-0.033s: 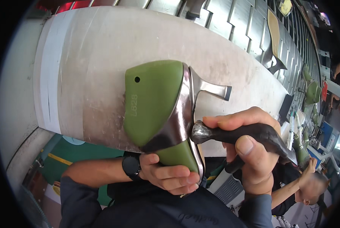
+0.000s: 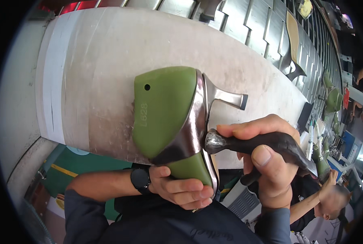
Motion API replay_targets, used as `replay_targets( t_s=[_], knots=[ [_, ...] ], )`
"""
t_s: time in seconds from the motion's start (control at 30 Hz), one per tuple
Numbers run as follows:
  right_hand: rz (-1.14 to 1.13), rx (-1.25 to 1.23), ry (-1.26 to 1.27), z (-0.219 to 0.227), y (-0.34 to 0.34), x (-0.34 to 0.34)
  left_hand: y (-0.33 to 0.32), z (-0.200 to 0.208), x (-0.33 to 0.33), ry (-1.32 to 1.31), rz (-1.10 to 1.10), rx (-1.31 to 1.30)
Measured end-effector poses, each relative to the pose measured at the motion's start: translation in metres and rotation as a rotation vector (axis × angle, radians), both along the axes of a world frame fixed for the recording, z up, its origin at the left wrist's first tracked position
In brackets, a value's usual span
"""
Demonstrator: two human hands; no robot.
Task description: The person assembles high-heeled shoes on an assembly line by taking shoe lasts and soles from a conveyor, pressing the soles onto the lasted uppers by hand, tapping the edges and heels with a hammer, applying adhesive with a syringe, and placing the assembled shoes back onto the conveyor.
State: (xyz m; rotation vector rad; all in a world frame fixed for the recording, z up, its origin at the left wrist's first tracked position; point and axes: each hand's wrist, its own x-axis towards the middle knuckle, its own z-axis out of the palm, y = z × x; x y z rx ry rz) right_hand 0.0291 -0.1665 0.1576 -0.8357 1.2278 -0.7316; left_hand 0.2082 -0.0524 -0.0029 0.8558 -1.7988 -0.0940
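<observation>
A high-heeled shoe [image 2: 195,122] with shiny dark metallic upper sits on a green shoe last [image 2: 165,105], lying on its side over the pale bench. My left hand [image 2: 183,189] wraps round the toe end of the last and shoe. My right hand [image 2: 270,158] grips a dark shoemaker's hammer [image 2: 266,144] close to its head. The hammer's round, worn metal face touches the shoe's sole edge near the middle. Pointing right, the slim heel [image 2: 228,97] ends in a dark tip. Part of the hammer's handle is hidden by my fingers.
The worn bench [image 2: 116,53] has a white strip [image 2: 57,81] at its left end. Beyond it runs a metal slat conveyor [image 2: 246,24] carrying another heeled shoe piece [image 2: 292,40]. More green lasts [image 2: 333,99] stand farther right. A co-worker [image 2: 311,203] is at the lower right.
The shoe and last have tipped very slightly, their heel end shifting a little toward me. Both hands keep their hold, and the hammer stays against the sole edge.
</observation>
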Motion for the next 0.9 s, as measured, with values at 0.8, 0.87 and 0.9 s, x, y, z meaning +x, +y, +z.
replay_targets(
  t_s=[0.8,0.87,0.9],
  knots=[
    [0.438,-0.237,0.210,0.001,-0.037,-0.004,-0.010,-0.004,0.018,-0.161,-0.006,-0.111],
    [0.417,-0.270,0.251,0.001,-0.033,-0.004,-0.012,-0.004,0.014,-0.170,0.006,-0.139],
    [0.409,-0.282,0.244,-0.001,-0.029,-0.005,-0.013,-0.004,0.011,-0.145,0.013,-0.143]
  ],
)
